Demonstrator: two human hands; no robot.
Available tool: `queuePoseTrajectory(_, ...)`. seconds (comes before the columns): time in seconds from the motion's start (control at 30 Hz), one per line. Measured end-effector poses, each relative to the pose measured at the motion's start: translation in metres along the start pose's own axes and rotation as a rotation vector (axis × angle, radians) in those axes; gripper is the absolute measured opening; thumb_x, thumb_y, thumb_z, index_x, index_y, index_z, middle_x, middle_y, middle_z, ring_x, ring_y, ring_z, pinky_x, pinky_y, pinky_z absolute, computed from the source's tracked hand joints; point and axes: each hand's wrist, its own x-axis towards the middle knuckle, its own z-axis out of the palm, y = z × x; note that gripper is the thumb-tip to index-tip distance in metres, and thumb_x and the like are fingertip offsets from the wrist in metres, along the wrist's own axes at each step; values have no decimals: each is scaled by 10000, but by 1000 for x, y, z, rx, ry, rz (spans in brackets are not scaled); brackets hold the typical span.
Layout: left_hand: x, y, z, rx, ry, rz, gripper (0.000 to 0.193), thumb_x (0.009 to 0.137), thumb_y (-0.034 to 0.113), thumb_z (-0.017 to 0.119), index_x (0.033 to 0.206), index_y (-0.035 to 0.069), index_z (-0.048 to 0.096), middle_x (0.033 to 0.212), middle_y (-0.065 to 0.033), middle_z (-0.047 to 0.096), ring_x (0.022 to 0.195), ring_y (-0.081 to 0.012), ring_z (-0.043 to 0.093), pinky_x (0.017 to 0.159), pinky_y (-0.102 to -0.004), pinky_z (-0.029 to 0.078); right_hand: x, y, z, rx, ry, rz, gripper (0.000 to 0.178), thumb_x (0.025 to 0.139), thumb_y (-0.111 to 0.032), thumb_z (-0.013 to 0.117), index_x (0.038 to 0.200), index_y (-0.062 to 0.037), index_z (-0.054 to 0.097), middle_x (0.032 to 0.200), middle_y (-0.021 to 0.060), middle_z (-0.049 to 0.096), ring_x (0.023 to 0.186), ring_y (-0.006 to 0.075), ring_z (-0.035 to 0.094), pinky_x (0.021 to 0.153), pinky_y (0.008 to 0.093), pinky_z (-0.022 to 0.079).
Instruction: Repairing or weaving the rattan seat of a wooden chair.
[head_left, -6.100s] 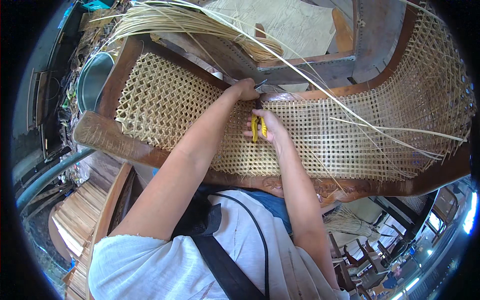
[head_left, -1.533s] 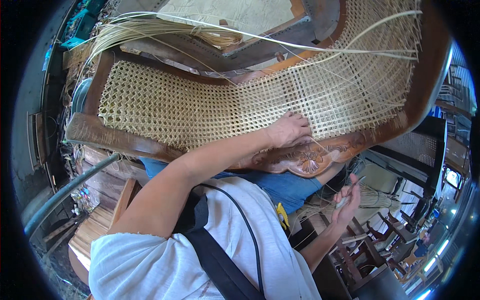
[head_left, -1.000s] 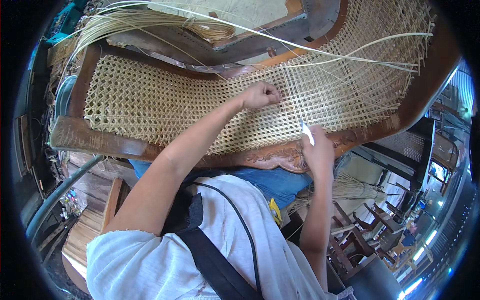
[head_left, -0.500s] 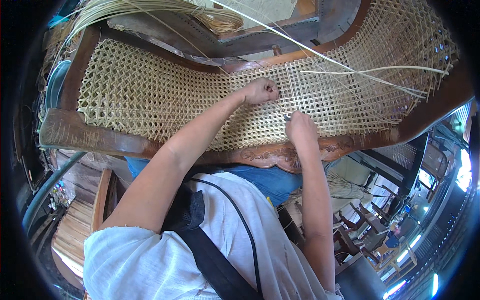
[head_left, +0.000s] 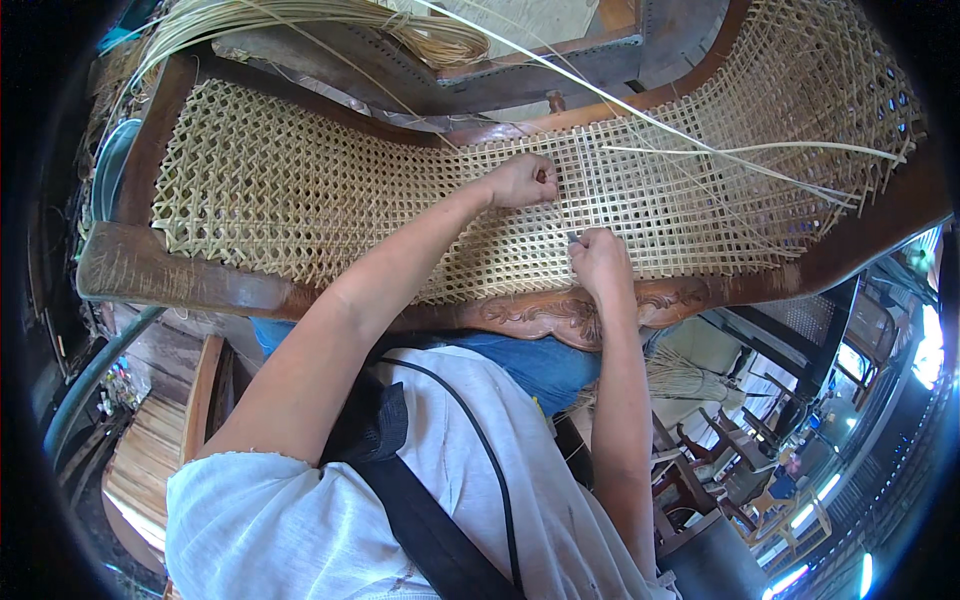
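Note:
A woven cane panel (head_left: 330,190) fills a brown wooden chair frame (head_left: 230,285) lying across my lap. Over the middle of the weave, my left hand (head_left: 525,182) is closed in a pinch; what sits between the fingertips is too small to make out. Lower and to the right, my right hand (head_left: 602,260) is closed on a small dark tool, whose tip pokes out beside the thumb; its kind cannot be told. Long loose cane strands (head_left: 780,150) trail over the right part of the panel, where the weave is more open.
A bundle of cane (head_left: 440,40) lies at the top left, across another dark wooden frame (head_left: 540,75). A teal basin (head_left: 112,170) stands at the far left. Wooden planks (head_left: 150,450) lie at lower left. Several chairs (head_left: 720,450) stand on the floor at lower right.
My right hand has shifted very slightly left, still closed on the small tool. My left hand stays in almost the same place, pinched.

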Motion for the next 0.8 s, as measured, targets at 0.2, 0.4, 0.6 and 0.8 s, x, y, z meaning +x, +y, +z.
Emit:
queuePoseTrajectory(0.2, 16, -18, -9, 64, -250, 17, 119, 896, 138, 623, 934, 49, 692, 909, -70, 678, 845, -157, 644, 806, -342, 542, 11, 11, -5, 71, -120, 17, 210, 827, -160, 608, 898, 18, 695, 943, 295, 666, 942, 427, 653, 845, 483, 514)
queuePoseTrajectory(0.4, -5, 8, 12, 224, -45, -46, 157, 856, 201, 666, 932, 76, 723, 960, -96, 712, 891, -189, 668, 827, -335, 520, 11, -33, -21, -285, -221, 152, 281, 813, -167, 595, 1019, -6, 697, 1146, 213, 670, 1077, 352, 645, 926, 428, 496)
queuePoseTrajectory(0.6, -23, 5, 20, 251, 19, -101, 169, 856, 227, 660, 926, 87, 722, 971, -88, 713, 906, -214, 670, 818, -353, 519, 19, -50, -27, -368, -426, 248, 379, 804, -157, 580, 1144, -18, 674, 1199, 180, 662, 1125, 303, 636, 953, 400, 482)
queuePoseTrajectory(0.8, -23, 8, 35, 421, 41, 122, 231, 835, 293, 623, 967, 128, 717, 991, -103, 707, 925, -280, 671, 808, -410, 519, 18, -43, -23, -365, -421, 251, 410, 835, -219, 572, 1188, -27, 653, 1228, 184, 646, 1135, 316, 630, 956, 412, 481)
